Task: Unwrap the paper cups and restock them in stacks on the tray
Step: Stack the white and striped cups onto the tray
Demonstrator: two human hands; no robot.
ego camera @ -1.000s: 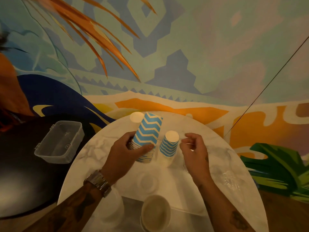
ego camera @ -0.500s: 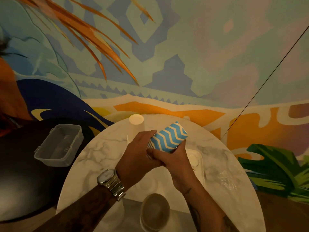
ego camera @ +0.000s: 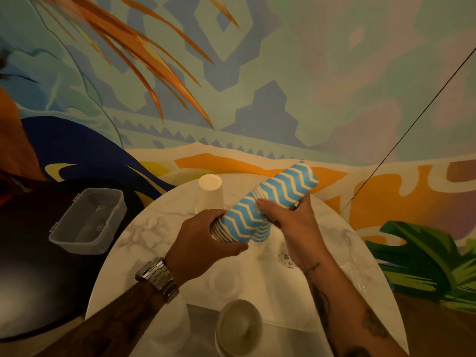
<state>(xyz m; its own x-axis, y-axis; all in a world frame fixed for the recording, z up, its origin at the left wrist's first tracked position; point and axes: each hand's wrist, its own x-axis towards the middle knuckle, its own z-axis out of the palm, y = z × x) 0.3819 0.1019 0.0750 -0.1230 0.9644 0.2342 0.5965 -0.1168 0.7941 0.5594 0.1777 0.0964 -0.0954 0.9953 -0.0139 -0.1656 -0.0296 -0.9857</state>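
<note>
1. A painted mural wall [ego camera: 283, 73] fills the upper view behind two tables.
2. A round marble table [ego camera: 144, 235] stands just beside a black table [ego camera: 31, 266] on its left.
3. A clear plastic container [ego camera: 88, 220] sits on the black table near its right edge.
4. A white tray [ego camera: 273, 269] lies around the marble table's middle. Its outline is faint.
5. A long chevron paper cup stack [ego camera: 283, 189], blue and white, is held sideways in the air over the table's far half. Its closed end points toward the far right edge.
6. The left hand [ego camera: 206, 240], with a wristwatch [ego camera: 157, 276] on its wrist, has its fingers wrapped round the rim end of the stack.
7. The right hand [ego camera: 291, 222] grips the far section from below, with the thumb on top.
8. A short chevron stack [ego camera: 261, 234] stands upside down under the held one.
9. Upside-down white cups [ego camera: 210, 191] stand at the far edge.
10. Beige cups [ego camera: 239, 328] sit mouth up at the near edge.
11. Crumpled plastic wrap [ego camera: 360, 276] lies by the right edge.
</note>
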